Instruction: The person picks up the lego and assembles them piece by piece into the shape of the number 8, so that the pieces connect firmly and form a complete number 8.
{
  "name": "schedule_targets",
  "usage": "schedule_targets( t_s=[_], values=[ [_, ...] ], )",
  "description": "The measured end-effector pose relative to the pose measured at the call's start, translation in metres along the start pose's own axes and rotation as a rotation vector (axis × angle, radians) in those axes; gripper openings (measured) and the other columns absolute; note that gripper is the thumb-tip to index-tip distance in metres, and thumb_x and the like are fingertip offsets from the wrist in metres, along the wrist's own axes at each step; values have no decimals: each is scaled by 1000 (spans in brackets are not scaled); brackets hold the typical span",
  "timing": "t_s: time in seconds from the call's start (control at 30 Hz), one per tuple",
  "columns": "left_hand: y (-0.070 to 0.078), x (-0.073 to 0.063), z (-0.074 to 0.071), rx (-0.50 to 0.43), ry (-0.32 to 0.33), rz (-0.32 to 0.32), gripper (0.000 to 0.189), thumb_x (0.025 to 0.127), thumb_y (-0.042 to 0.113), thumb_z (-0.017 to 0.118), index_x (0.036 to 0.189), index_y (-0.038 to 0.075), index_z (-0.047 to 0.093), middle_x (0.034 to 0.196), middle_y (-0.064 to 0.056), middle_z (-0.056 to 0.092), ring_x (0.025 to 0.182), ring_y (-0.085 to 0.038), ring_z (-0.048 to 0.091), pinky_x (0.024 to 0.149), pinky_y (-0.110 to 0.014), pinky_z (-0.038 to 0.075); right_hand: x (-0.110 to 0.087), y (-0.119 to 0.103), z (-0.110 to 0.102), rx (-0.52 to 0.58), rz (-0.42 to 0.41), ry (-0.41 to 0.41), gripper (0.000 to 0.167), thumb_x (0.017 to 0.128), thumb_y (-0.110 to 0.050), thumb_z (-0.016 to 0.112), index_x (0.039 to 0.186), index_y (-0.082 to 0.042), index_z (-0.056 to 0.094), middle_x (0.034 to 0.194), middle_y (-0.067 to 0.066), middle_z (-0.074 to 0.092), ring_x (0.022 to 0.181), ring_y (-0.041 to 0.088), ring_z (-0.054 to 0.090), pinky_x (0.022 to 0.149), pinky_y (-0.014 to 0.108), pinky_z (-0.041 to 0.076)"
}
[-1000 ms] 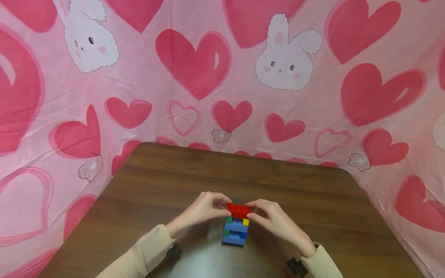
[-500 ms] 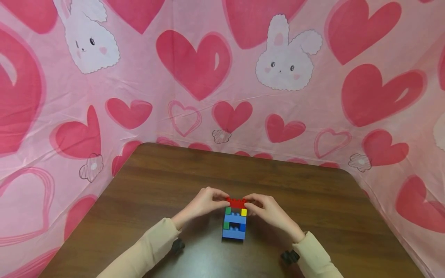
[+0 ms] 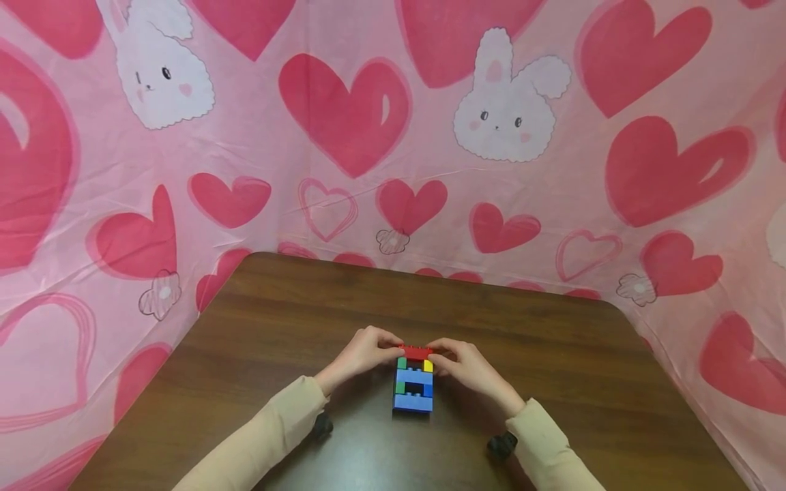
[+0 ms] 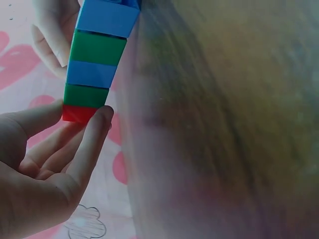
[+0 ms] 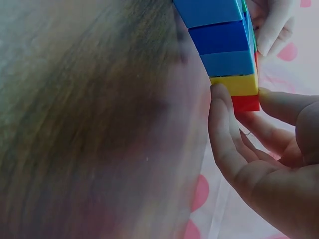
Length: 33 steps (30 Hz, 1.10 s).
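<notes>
A small tower of toy building blocks (image 3: 413, 403) stands on the table in the head view, with a red block (image 3: 416, 352) across its top. My left hand (image 3: 368, 351) pinches the red block's left end, and my right hand (image 3: 469, 365) pinches its right end. Down the left side, green blocks (image 4: 98, 47) alternate with light blue ones. The right wrist view shows a yellow block (image 5: 235, 85) just under the red one, and a dark blue block (image 5: 219, 39) lower down. Right fingertips lie at the seam between yellow and red. Gaps show through the tower's middle.
The brown wooden table (image 3: 295, 300) has rounded far corners. Around it hangs a pink cloth (image 3: 344, 204) printed with hearts and rabbits. A black device (image 3: 502, 445) sits under the right wrist, another black device (image 3: 322, 425) under the left.
Both hands and the tower have shifted a little farther from me, toward the back of the table. More of the tower's front and its gaps show. The pinch on the red block stays.
</notes>
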<state>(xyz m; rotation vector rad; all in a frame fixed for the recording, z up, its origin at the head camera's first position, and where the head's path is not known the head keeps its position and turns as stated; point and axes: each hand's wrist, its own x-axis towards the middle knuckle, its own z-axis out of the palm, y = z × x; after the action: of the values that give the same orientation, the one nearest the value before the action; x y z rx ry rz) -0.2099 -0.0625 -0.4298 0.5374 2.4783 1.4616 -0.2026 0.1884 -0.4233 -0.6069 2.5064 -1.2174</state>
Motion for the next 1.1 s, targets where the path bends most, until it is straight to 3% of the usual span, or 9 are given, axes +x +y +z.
schedule_targets(
  t_s=[0.37, 0.8, 1.0, 1.1],
  values=[
    [-5, 10, 4, 9, -5, -36, 24, 92, 19, 71, 110, 4, 75, 105, -13, 75, 76, -15, 68, 74, -30, 60, 11, 6, -1, -18, 14, -17, 33, 99, -26, 61, 122, -4, 66, 111, 14, 70, 85, 17, 66, 80, 31, 60],
    [-3, 15, 6, 51, 20, -27, 20, 89, 9, 71, 106, -2, 75, 101, -17, 76, 73, -16, 69, 73, -32, 61, 18, 12, 0, -26, 39, -39, 31, 100, -24, 59, 121, -2, 66, 110, 14, 70, 83, 17, 67, 80, 31, 60],
    [-5, 15, 6, 132, 35, -1, 19, 90, 11, 71, 104, 0, 76, 97, -13, 77, 70, -13, 63, 68, -27, 58, 17, 11, 0, -38, 41, -14, 31, 98, -26, 61, 121, -4, 66, 110, 13, 70, 83, 17, 66, 80, 31, 59],
    [-3, 12, 2, 198, 56, 8, 20, 91, 13, 71, 106, 2, 76, 100, -13, 77, 76, -16, 64, 73, -32, 58, 13, 11, 0, -86, 31, 27, 32, 98, -27, 62, 121, -5, 66, 108, 11, 71, 81, 15, 66, 78, 29, 58]
  ],
)
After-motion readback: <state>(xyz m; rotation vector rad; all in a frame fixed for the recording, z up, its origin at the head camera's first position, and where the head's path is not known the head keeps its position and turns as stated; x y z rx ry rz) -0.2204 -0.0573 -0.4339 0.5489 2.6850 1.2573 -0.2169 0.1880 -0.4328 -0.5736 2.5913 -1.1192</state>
